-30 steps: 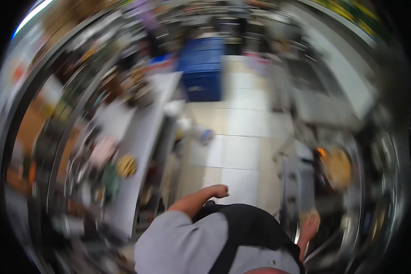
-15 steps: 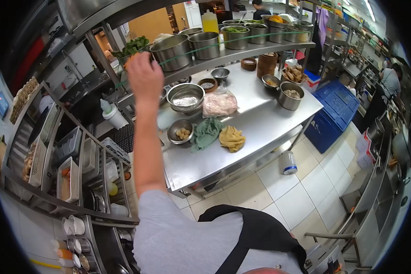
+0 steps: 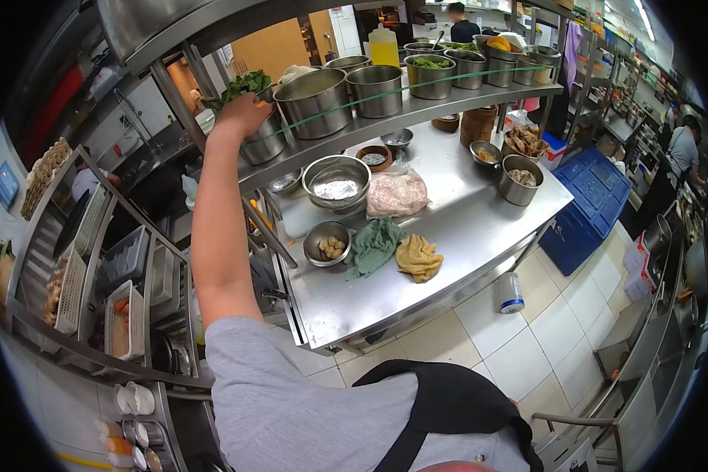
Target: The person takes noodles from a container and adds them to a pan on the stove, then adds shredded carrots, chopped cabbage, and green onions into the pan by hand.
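Observation:
My left hand (image 3: 244, 116) reaches up to the raised steel shelf (image 3: 417, 108) and is at the rim of a metal pot (image 3: 265, 143) with leafy greens (image 3: 248, 83) in it. The fingers are bent down into the pot, and what they touch is hidden. Just right of it stand larger steel pots (image 3: 313, 101). On the table below are a steel bowl (image 3: 336, 182), a bag of pale pink meat (image 3: 396, 193), a small bowl of round pieces (image 3: 328, 243), a green cloth (image 3: 375, 247) and a yellow cloth (image 3: 419, 258). My right hand is out of view.
A blue bin (image 3: 584, 206) stands beyond the table's right end. On the floor lies a white and blue cylinder (image 3: 510, 293). Racks with baskets (image 3: 123, 321) are at the left. A person (image 3: 683, 149) is at the far right, another person (image 3: 463, 28) at the back.
My left hand was blurred above the shelf's left end half a second ago; now it is lower, at the pot of greens. One second ago the view faced the aisle and both hands hung low.

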Tool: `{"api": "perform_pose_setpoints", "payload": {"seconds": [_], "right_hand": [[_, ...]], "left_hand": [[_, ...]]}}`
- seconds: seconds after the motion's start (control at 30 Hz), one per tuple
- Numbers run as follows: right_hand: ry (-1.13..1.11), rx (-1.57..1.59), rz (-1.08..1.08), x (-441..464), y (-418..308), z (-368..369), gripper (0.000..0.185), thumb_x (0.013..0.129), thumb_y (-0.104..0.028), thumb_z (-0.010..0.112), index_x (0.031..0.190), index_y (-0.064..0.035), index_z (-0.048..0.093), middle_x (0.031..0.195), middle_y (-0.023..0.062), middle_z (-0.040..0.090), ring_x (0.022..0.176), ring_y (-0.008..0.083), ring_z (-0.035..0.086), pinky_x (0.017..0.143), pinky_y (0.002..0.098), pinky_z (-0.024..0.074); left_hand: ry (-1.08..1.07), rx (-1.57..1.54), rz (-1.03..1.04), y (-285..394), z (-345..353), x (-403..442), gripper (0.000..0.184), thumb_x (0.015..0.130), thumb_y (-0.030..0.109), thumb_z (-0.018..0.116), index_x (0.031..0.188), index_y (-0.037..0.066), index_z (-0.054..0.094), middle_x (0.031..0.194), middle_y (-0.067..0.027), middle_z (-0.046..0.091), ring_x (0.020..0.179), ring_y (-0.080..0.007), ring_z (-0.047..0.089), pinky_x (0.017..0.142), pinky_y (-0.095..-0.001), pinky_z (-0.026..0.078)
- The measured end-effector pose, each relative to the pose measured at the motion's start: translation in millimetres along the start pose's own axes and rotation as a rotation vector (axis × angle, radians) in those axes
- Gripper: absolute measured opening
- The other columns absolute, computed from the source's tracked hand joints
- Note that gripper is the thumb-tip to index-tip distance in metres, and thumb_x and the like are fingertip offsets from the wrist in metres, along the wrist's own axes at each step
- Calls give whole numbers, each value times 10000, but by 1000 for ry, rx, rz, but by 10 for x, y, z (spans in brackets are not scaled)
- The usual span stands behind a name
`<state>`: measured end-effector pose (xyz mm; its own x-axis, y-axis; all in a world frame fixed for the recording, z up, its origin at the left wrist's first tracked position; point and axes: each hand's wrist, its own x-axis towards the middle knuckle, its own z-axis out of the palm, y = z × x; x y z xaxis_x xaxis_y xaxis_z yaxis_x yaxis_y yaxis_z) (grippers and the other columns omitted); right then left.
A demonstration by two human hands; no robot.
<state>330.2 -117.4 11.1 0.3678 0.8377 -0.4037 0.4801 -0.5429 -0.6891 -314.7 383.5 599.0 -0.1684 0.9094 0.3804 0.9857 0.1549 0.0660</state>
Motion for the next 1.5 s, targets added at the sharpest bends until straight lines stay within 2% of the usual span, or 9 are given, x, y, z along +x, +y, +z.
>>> {"api": "perform_pose_setpoints", "payload": {"seconds": [0.17,0.37,0.6,0.77,1.1,1.2,1.27,1.47,1.5], "right_hand": [[8,-20,-17,-163,-282,-11,343,707,-248,732,884,34,652,864,238,653,837,360,635,785,403,489],[25,-29,-48,-274,-499,-22,348,705,-251,736,884,33,647,864,241,649,841,363,632,782,402,489],[67,-49,-103,-296,-593,23,354,702,-254,741,885,32,642,862,244,645,846,368,627,779,402,488],[-16,0,-40,-347,-733,-21,365,709,-271,745,889,25,632,880,256,634,886,373,613,788,397,483],[-3,-30,-56,-403,-836,34,349,745,-274,716,924,17,642,932,254,644,942,372,612,827,399,481],[-20,-33,-34,-359,-652,80,352,760,-265,704,953,22,642,956,258,645,958,374,612,845,399,478],[-43,-46,-17,-328,-514,130,355,770,-260,697,973,25,641,971,262,646,969,375,611,857,399,476],[-124,-67,37,-220,-75,267,365,799,-243,674,1033,36,641,1019,271,647,1003,379,611,893,399,471],[-140,-61,42,-214,-10,290,367,804,-240,670,1043,38,641,1027,273,648,1008,379,611,898,399,470]], "left_hand": [[-52,-167,48,-27,7,4,454,861,401,616,1177,74,617,996,-156,687,885,-292,658,797,-374,486],[47,-179,205,-140,13,58,395,873,360,623,1072,19,646,995,-177,677,918,-312,649,820,-380,483],[34,-291,151,-199,-67,122,376,885,337,619,1077,15,654,977,-185,680,900,-302,648,814,-385,476],[154,-374,190,-317,-152,318,367,892,330,619,1037,-3,670,795,-133,674,708,-191,647,692,-339,492],[280,-428,62,-360,-239,414,498,865,405,633,1052,-56,655,797,-103,679,605,-162,621,596,-322,485],[214,-634,-52,-382,-280,482,383,875,383,632,983,19,679,760,-108,663,706,-159,635,517,-339,469],[93,-1029,-179,-364,-281,521,362,897,397,628,1024,59,628,712,-57,595,601,-122,557,409,-286,384],[-258,-1411,-298,124,-341,416,356,930,372,608,1129,84,546,705,-45,538,474,-134,444,372,-222,316],[-320,-1430,-198,348,-342,250,287,947,379,588,916,95,555,693,2,492,470,-71,409,350,-174,287]]}}
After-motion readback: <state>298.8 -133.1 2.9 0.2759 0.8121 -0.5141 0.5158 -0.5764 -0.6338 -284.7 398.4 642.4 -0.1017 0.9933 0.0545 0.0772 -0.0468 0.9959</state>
